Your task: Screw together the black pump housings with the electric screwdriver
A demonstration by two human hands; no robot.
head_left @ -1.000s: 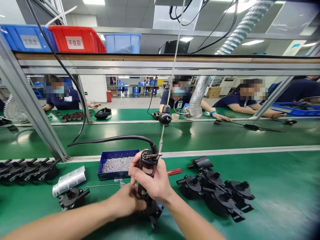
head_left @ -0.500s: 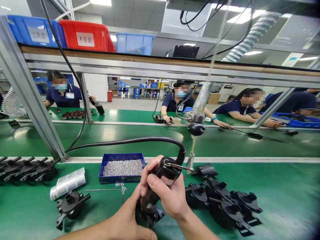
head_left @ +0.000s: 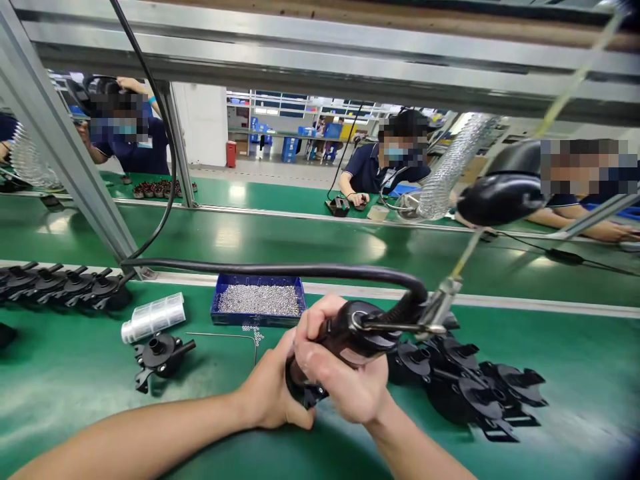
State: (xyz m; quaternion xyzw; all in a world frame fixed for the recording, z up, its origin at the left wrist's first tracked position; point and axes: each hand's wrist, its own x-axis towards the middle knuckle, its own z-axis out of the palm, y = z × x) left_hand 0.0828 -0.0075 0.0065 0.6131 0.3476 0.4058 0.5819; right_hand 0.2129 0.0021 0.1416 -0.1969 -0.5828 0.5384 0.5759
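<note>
My right hand [head_left: 350, 383] is wrapped round a black electric screwdriver [head_left: 367, 320], which leans with its top up to the right and its cable end toward the back. Below the tool, my left hand [head_left: 270, 390] grips a black plastic housing [head_left: 306, 395] on the bench. The screwdriver's tip and most of that housing are hidden by my hands. A metal hook [head_left: 435, 313] joins the tool's top to a hanging cord. Beside my left hand lie a bent metal rod [head_left: 225, 335] and some loose nuts [head_left: 254, 333].
A blue tray [head_left: 260, 321] of small metal nuts stands behind my hands. More black housings [head_left: 470, 383] lie at right, a single one [head_left: 161, 357] at left, and a row [head_left: 70, 287] farther left. A clear plastic cylinder [head_left: 155, 317] lies nearby. Co-workers sit opposite.
The view has tipped down and come closer. The screwdriver's top now leans farther right and nearer the camera. A co-worker at left has raised a hand to the head.
</note>
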